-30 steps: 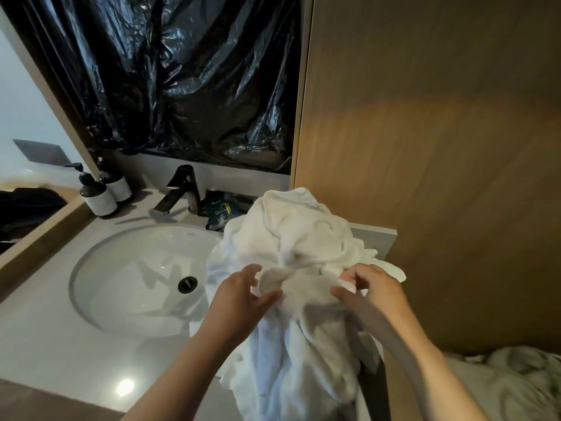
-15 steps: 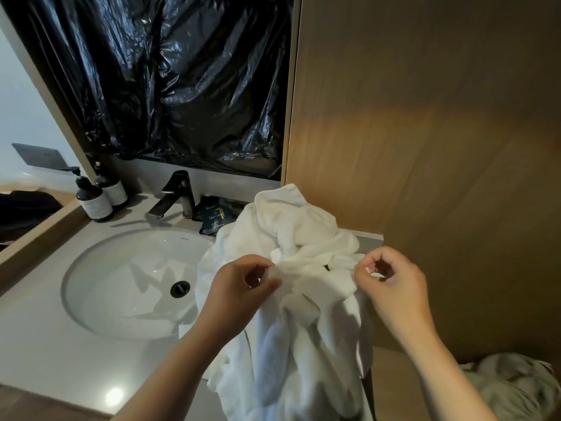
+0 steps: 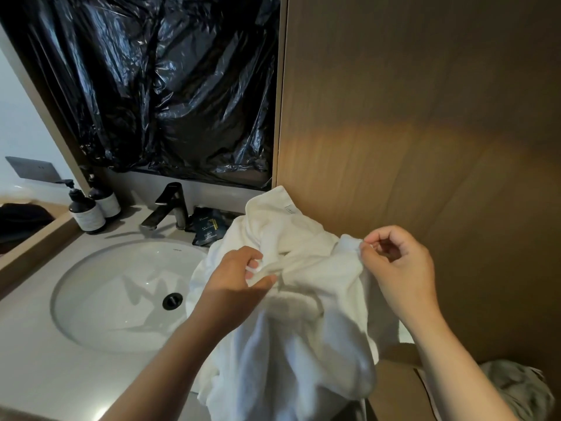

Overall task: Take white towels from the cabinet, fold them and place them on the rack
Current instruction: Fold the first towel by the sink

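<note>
A crumpled white towel [image 3: 297, 323] hangs bunched between my two hands, over the right end of the washbasin counter [image 3: 39, 354]. My left hand [image 3: 239, 278] pinches a fold of its upper edge with thumb and fingers. My right hand [image 3: 397, 265] pinches another bit of the edge at the upper right, fingers curled. The towel's lower part droops below the counter's front. A small label shows near its top. No rack is in view.
A round white basin [image 3: 121, 296] with a dark tap [image 3: 170, 208] lies to the left. Two dark pump bottles [image 3: 88, 211] stand at the back left, and a dark packet [image 3: 209, 227] behind the towel. A wooden panel [image 3: 425, 147] fills the right; black plastic sheeting [image 3: 158, 86] covers the wall. Grey cloth [image 3: 522, 390] lies bottom right.
My hands have moved apart along the towel's edge; the right hand went right and up with a corner, spreading the top of the towel. The left hand still holds its fold.
</note>
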{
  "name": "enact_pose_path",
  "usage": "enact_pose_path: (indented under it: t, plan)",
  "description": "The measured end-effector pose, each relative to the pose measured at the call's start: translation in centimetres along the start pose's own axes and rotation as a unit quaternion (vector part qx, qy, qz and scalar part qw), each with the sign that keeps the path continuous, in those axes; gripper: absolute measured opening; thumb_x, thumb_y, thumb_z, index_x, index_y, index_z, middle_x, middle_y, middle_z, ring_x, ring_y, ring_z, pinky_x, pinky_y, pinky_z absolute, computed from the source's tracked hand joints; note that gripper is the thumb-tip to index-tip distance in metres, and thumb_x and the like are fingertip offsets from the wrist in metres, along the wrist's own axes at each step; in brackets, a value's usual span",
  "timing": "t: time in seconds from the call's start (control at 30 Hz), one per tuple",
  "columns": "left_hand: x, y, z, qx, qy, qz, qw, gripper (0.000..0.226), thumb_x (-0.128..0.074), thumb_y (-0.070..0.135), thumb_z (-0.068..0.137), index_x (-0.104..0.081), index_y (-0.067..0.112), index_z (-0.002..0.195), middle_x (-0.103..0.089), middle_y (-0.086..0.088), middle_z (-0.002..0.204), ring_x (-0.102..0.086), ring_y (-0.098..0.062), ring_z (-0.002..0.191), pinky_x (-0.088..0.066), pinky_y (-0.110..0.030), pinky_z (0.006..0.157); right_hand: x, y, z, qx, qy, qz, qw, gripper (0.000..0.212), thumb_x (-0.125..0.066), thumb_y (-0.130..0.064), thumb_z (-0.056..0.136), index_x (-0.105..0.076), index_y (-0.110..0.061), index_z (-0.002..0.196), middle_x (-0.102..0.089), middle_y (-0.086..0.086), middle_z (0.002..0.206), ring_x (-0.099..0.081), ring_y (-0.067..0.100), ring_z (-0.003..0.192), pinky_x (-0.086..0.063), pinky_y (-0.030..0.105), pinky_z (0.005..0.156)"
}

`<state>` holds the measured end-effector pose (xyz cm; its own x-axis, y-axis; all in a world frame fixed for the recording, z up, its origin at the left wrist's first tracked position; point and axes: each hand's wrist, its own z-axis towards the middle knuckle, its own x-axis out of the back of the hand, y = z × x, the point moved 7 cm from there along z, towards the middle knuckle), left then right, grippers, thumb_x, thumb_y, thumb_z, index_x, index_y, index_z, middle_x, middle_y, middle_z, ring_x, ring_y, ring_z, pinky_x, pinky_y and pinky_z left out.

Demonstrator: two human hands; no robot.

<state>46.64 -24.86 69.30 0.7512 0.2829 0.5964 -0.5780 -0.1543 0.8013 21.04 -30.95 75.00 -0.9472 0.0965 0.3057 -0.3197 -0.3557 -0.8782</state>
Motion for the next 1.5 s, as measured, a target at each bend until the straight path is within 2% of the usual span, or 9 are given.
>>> enact_pose_path:
  t: [0.33, 0.5, 0.63, 0.8, 0.97, 1.17, 1.3, 1.37, 1.5]
  plan:
    - [-1.4, 3.5, 0.1, -0.102, -0.051, -0.039, 0.993, 0.038, -0.072, 0.043, 0.081, -0.064, 0.035, 0.117, -0.06, 0.024, 0.115, -0.054, 0.007, 0.105, -0.038, -0.003, 0.084, 1.0, -1.9, 0.7, 0.034, 0.015, 0.037, 0.999, 0.02, -0.068, -0.009, 0.084, -0.066, -0.028, 0.078, -0.064, -0.009, 0.072, -0.058, 0.004, 0.064, -0.046, 0.013, 0.056]
    - [-1.8, 5.3, 0.0, -0.159, -0.065, -0.098, 0.98, 0.015, -0.072, 0.036, 0.079, -0.071, 0.028, 0.092, -0.068, 0.008, 0.085, -0.058, -0.006, 0.08, -0.044, -0.018, 0.072, 1.1, -2.8, 1.4, 0.044, 0.009, 0.056, 0.997, 0.017, -0.068, -0.012, 0.085, -0.067, -0.028, 0.081, -0.064, -0.011, 0.071, -0.058, 0.005, 0.064, -0.045, 0.014, 0.057]
    - [-1.2, 5.3, 1.0, -0.1, -0.089, -0.184, 0.974, 0.031, -0.069, 0.028, 0.088, -0.062, 0.007, 0.067, -0.049, 0.0, 0.06, -0.045, -0.007, 0.056, -0.037, -0.021, 0.056, 0.5, -1.8, 1.5, -0.024, -0.034, 0.064, 0.997, 0.013, -0.07, -0.022, 0.087, -0.07, -0.027, 0.099, -0.067, -0.011, 0.082, -0.062, 0.003, 0.076, -0.047, 0.016, 0.069]
    - [-1.1, 5.2, 1.7, -0.041, -0.186, -0.217, 0.957, 0.03, -0.058, 0.039, 0.095, -0.066, 0.026, 0.069, -0.058, 0.008, 0.064, -0.052, -0.002, 0.059, -0.043, -0.018, 0.056, -0.2, 0.7, -1.0, -0.106, -0.154, 0.073, 0.98, 0.065, -0.07, -0.056, 0.067, -0.059, -0.035, 0.127, -0.066, -0.02, 0.119, -0.059, -0.008, 0.11, -0.049, 0.009, 0.084]
    - [-0.7, 4.1, 2.3, 0.003, -0.171, -0.241, 0.956, 0.034, -0.053, 0.043, 0.096, -0.064, 0.021, 0.072, -0.055, 0.0, 0.069, -0.051, -0.007, 0.06, -0.044, -0.021, 0.06, 0.3, 3.5, -3.0, -0.135, -0.139, 0.011, 0.981, 0.055, -0.073, -0.036, 0.08, -0.055, -0.03, 0.132, -0.057, -0.018, 0.131, -0.053, 0.001, 0.121, -0.043, 0.018, 0.097]
    - [-0.8, 2.1, 2.3, 0.072, -0.158, -0.237, 0.956, 0.047, -0.046, 0.049, 0.097, -0.068, 0.009, 0.087, -0.053, 0.0, 0.069, -0.049, -0.013, 0.067, -0.053, -0.026, 0.072, 0.5, 6.9, -4.0, -0.187, -0.145, -0.092, 0.967, 0.059, -0.068, -0.044, 0.085, -0.046, -0.032, 0.138, -0.047, -0.02, 0.13, -0.044, 0.001, 0.117, -0.04, 0.024, 0.093]
    - [-0.8, 1.2, 2.1, 0.073, -0.168, -0.223, 0.957, 0.062, -0.05, 0.058, 0.09, -0.069, 0.0, 0.095, -0.06, -0.004, 0.077, -0.057, -0.013, 0.073, -0.055, -0.024, 0.072, 0.1, 7.3, -3.8, -0.171, -0.148, -0.094, 0.97, 0.023, -0.07, -0.029, 0.088, -0.068, -0.011, 0.101, -0.066, -0.003, 0.09, -0.059, 0.008, 0.088, -0.049, 0.035, 0.08]
    - [-0.6, 0.8, 1.9, 0.065, -0.179, -0.219, 0.957, 0.058, -0.058, 0.059, 0.087, -0.068, 0.002, 0.085, -0.055, -0.01, 0.077, -0.055, -0.016, 0.075, -0.054, -0.022, 0.066, -0.2, 6.5, -3.6, -0.127, -0.147, -0.093, 0.977, 0.034, -0.068, -0.023, 0.089, -0.055, 0.006, 0.074, -0.05, 0.019, 0.067, -0.047, 0.014, 0.062, -0.038, 0.033, 0.063]
    - [0.4, 0.6, 1.6, 0.03, -0.169, -0.213, 0.962, 0.041, -0.071, 0.057, 0.068, -0.06, 0.017, 0.06, -0.055, -0.002, 0.064, -0.052, -0.014, 0.062, -0.045, -0.023, 0.061, 0.7, 4.8, -2.8, -0.082, -0.088, -0.056, 0.991, 0.023, -0.062, -0.024, 0.093, -0.063, -0.01, 0.075, -0.058, 0.012, 0.069, -0.053, 0.022, 0.063, -0.038, 0.03, 0.059]
